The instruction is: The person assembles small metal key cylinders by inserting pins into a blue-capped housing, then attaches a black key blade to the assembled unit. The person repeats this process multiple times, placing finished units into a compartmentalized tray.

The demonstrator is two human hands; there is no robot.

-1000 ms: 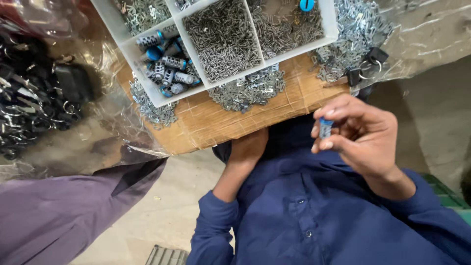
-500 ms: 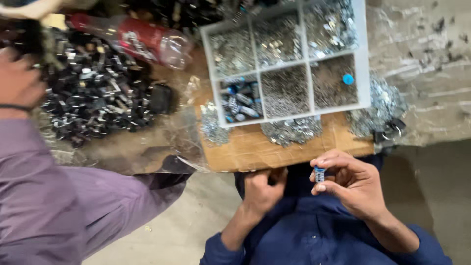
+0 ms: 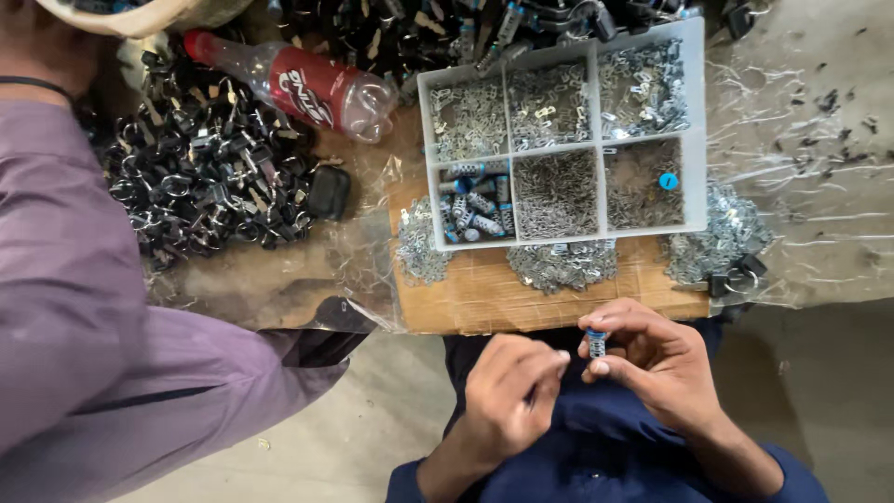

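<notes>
A co-worker's purple sleeve fills the left, beside one red bottle and a heap of black clips. One six-compartment tray sits on one wooden board. My left hand pinches loosely; my right hand grips one small blue-capped cylinder just below the board

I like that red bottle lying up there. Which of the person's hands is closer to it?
Left. The left hand sits below the red bottle, over the lap. The right hand, pinching a small blue-capped part, lies farther off to the side.
</notes>
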